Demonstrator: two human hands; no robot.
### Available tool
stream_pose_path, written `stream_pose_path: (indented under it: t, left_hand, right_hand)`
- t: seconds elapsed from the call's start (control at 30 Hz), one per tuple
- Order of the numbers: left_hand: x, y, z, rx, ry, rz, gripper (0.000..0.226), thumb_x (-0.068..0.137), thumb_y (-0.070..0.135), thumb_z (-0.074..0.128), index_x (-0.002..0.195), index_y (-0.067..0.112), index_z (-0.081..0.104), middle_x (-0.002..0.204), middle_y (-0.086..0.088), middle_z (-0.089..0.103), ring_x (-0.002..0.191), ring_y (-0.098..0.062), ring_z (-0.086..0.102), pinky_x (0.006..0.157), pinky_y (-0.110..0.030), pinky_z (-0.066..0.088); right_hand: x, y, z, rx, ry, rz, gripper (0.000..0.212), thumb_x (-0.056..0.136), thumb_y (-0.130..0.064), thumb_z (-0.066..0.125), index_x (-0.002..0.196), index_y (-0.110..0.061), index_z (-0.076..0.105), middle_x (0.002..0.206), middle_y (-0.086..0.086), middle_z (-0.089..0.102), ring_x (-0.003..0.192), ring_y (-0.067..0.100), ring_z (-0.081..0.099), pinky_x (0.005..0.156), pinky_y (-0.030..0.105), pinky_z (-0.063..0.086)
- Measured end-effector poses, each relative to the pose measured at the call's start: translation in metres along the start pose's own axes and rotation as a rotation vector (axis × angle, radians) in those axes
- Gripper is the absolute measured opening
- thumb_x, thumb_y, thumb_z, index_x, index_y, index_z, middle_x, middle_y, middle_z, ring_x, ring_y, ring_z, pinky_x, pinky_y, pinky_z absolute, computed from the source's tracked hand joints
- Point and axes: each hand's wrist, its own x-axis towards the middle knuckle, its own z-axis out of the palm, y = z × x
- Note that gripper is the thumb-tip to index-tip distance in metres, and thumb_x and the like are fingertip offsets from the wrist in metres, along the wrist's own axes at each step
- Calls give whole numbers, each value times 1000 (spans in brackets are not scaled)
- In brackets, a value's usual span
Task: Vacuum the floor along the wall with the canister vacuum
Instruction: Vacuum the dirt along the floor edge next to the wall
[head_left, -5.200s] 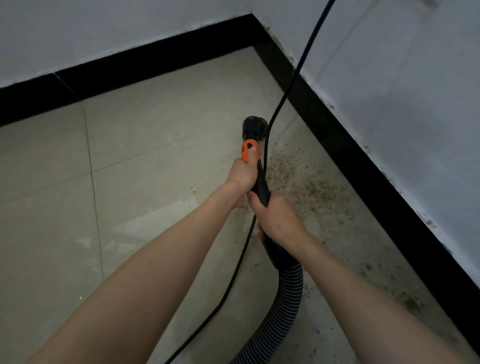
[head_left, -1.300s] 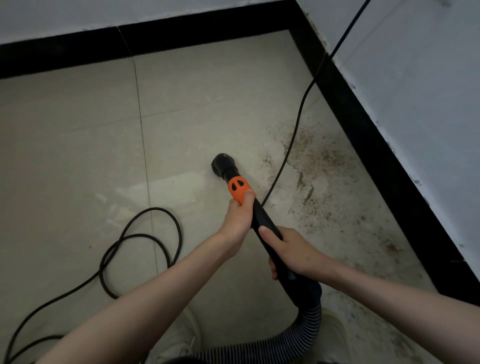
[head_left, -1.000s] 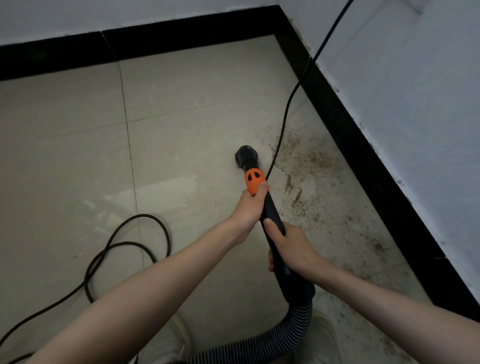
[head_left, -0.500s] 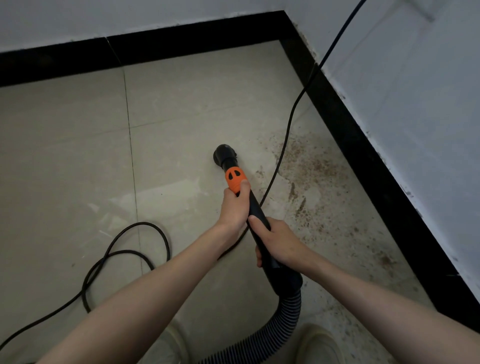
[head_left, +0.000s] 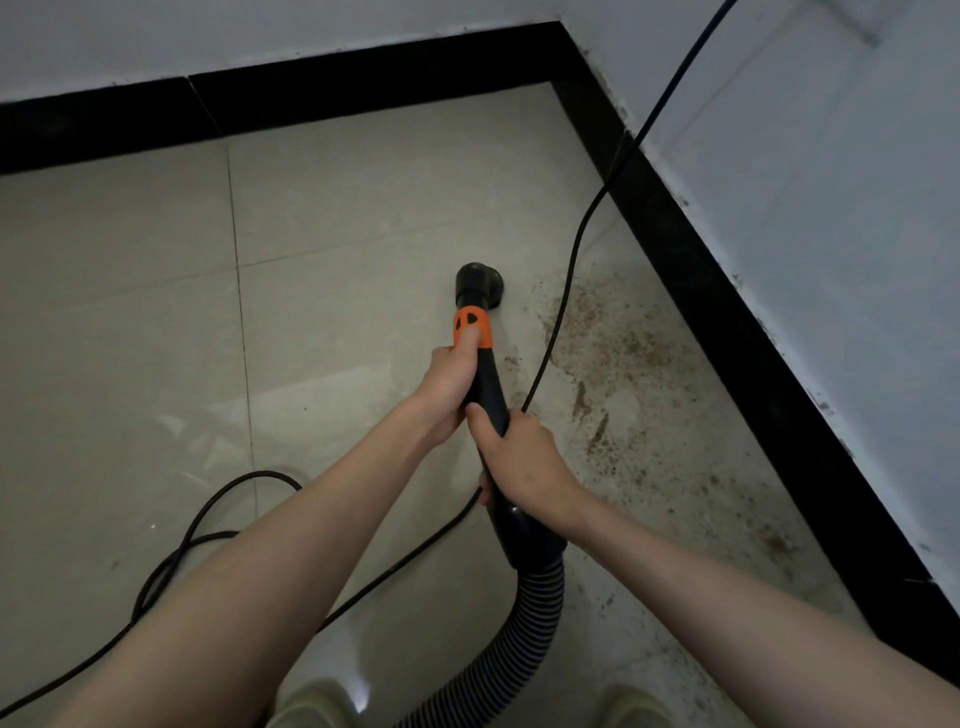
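I hold the black vacuum wand (head_left: 488, 395) with both hands, its round nozzle (head_left: 478, 288) down on the beige tiled floor (head_left: 332, 218). My left hand (head_left: 447, 389) grips the wand just below the orange collar (head_left: 471, 327), thumb on the collar. My right hand (head_left: 524, 462) grips the wand lower down, above the ribbed hose (head_left: 524, 623). Brown dirt (head_left: 608, 343) is scattered on the floor right of the nozzle, along the black skirting (head_left: 727, 291) of the right wall. The canister itself is out of sight.
A black power cord (head_left: 576, 249) hangs from the upper right, runs past the wand and loops on the floor (head_left: 208, 519) at the left. The room corner (head_left: 561, 52) lies ahead. My two shoes (head_left: 322, 701) show at the bottom edge.
The nozzle has swept left and right over the floor beside the dirt and now sits a little nearer the dirt patch. Both hands have kept their grip on the wand.
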Motion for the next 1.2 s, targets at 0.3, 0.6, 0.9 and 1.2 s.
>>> stream_pose_path:
  t: [0.3, 0.6, 0.9, 1.2]
  left_hand:
    - [13, 6, 11, 147, -4, -2, 42, 96, 47, 46, 91, 5, 52, 80, -8, 55, 70, -19, 54, 65, -29, 48]
    - [19, 10, 51, 194, -89, 31, 43, 96, 46, 46, 96, 3, 50, 75, -6, 52, 67, -19, 52, 67, -31, 46]
    - [44, 22, 80, 335, -154, 67, 48, 96, 50, 44, 104, 3, 54, 87, -8, 57, 80, -21, 57, 72, -31, 48]
    - [52, 28, 134, 441, -242, 110, 42, 96, 50, 44, 84, 11, 55, 82, -9, 57, 83, -27, 59, 86, -40, 52]
  right_hand:
    - [-3, 3, -8, -84, 21, 2, 45, 97, -56, 40, 92, -12, 52, 69, 11, 67, 53, 24, 67, 62, 44, 60]
    - [3, 16, -36, -73, 106, 60, 42, 96, -58, 39, 86, -18, 47, 70, 7, 67, 47, 18, 66, 57, 44, 60]
    - [26, 23, -57, -53, 177, 91, 42, 95, -62, 36, 85, -23, 46, 70, 6, 67, 49, 18, 66, 57, 41, 60]
    - [42, 50, -82, 60, 297, 135, 49, 94, -63, 37, 94, -17, 52, 75, 8, 67, 52, 18, 65, 63, 43, 59]
